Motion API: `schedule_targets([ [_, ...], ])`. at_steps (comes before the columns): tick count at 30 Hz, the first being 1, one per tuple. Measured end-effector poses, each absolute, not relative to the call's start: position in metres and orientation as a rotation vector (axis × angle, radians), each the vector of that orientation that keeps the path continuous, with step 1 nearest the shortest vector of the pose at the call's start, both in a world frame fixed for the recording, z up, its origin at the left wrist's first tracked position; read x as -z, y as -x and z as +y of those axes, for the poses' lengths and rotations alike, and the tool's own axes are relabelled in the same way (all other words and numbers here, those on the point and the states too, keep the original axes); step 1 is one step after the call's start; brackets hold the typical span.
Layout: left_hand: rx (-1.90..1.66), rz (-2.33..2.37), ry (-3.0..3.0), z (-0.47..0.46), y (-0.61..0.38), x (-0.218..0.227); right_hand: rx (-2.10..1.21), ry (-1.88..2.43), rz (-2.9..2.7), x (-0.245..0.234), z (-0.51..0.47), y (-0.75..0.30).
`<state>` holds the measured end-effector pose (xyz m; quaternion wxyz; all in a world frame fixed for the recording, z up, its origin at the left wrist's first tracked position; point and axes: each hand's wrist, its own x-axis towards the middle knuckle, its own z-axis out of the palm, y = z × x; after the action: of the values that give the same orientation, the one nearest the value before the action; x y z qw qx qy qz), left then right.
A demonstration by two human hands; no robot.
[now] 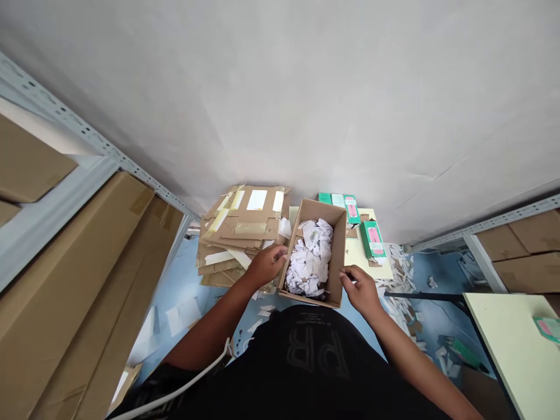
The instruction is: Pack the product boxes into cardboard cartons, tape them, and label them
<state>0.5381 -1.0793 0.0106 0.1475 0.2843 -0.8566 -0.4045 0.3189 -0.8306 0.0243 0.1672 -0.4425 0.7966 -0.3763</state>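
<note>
An open cardboard box (pixel 338 256) sits tilted toward me at the front of a pale table, close against my body. Crumpled and torn white paper (pixel 310 256) fills its bottom, and one piece bears a dark leaf print. My left hand (pixel 268 265) is closed on the box's left wall, fingertips at the rim. On the opposite side my right hand (pixel 362 289) has its thumb and curled fingers on the right wall's edge. Parts of the fingers of both hands are hidden.
Flattened cardboard (pixel 249 227) is stacked left of the box. Green and pink cartons (pixel 374 240) stand on the table (pixel 384 272) at right. Shelving with large brown boxes (pixel 79 280) flanks me. Paper scraps (pixel 400 274) litter the blue floor. A white cable (pixel 188 388) crosses my left arm.
</note>
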Motion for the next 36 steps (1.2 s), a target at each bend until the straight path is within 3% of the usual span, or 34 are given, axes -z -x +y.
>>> schedule_targets([
  [5, 0.843, -2.561, -0.891, -1.093, -0.521, -0.005, 1.073, 1.188, 2.286, -0.023, -0.81, -0.302],
  [11, 0.28, -2.917, -1.312, -1.184, -0.525, 0.027, 1.065, 1.153, 2.31, -0.022, -0.797, -0.3],
  [19, 0.295, -3.187, -1.137, -1.228, -0.549, 0.054, 1.017, 1.147, 2.355, -0.02, -0.792, -0.315],
  [24, 0.285, -2.932, -0.909, -1.224, -0.564, 0.015, 1.011, 1.152, 2.409, -0.022, -0.798, -0.33],
  [29, 0.414, -2.378, -1.024, -1.225, -0.59, -0.043, 1.047, 1.138, 2.473, -0.025, -0.809, -0.363],
  [36, 0.909, -1.714, -0.833, -1.188, -0.618, -0.113, 1.033, 1.212, 2.473, -0.021, -0.802, -0.388],
])
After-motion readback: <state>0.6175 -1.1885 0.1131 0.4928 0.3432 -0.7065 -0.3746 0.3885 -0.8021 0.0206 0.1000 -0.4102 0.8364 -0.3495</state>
